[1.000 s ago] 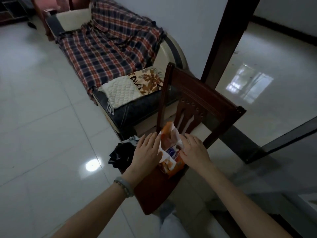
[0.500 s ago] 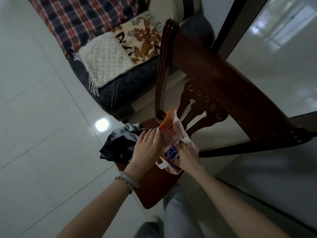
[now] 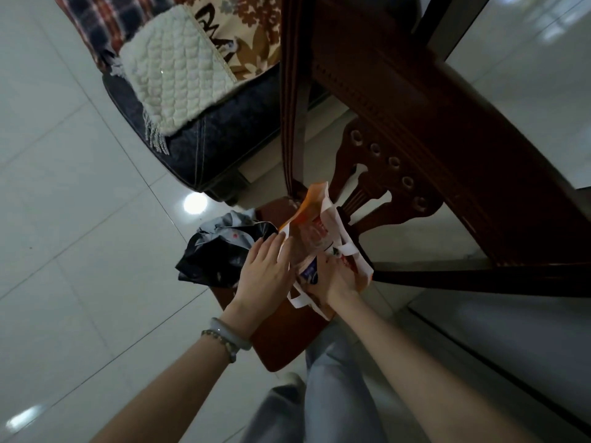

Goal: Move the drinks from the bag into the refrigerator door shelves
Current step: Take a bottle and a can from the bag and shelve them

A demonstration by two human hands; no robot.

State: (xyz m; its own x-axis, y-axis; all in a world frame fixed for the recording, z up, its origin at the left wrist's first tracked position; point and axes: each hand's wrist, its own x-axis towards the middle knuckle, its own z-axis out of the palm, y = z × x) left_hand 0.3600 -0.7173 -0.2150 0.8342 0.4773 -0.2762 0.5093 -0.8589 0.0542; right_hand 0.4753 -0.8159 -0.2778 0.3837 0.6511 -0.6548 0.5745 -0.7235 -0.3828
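right hand (image 3: 334,278) sunk deeper into bag (image 3: 315,233), fingers seemingly around a drink.

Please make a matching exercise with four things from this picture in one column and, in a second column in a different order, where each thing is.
Things:
1. orange and white bag
2. black plastic bag
3. cream quilted cloth
4. bracelets

Places:
A. on the left wrist
B. draped over the end of the dark sofa
C. on the chair seat, between the two hands
D. at the seat's edge, next to the left hand

Pairs: 1-C, 2-D, 3-B, 4-A
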